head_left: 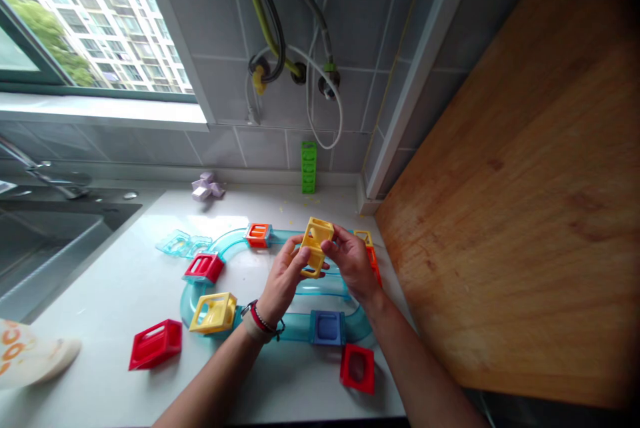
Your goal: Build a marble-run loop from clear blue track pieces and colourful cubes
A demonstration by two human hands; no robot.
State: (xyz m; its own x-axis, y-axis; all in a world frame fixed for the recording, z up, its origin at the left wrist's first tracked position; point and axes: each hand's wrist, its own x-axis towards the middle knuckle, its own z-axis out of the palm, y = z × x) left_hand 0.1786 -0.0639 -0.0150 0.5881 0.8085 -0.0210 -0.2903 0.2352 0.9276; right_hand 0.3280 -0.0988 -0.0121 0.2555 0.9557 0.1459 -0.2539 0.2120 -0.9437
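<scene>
Both my hands grip a yellow toy block [319,229] with open, window-like sides, held above the counter. My left hand [281,278] pinches its lower left side, and my right hand [353,261] has thumb and fingers on its right side. Below lies a translucent blue looped track [293,328]. Around the loop sit a yellow block [215,313], a red block [205,268], an orange-red block [259,235] and a blue-purple block [328,328]. My right hand partly covers more yellow and orange pieces [373,261] at the track's right end.
Two loose red blocks [156,345] [358,369] lie near the front. Clear blue pieces [181,243], lilac pieces [207,187] and a green stack [309,168] stand farther back. A sink [45,255] and a white container [35,355] are left; a wooden panel [525,181] rises right.
</scene>
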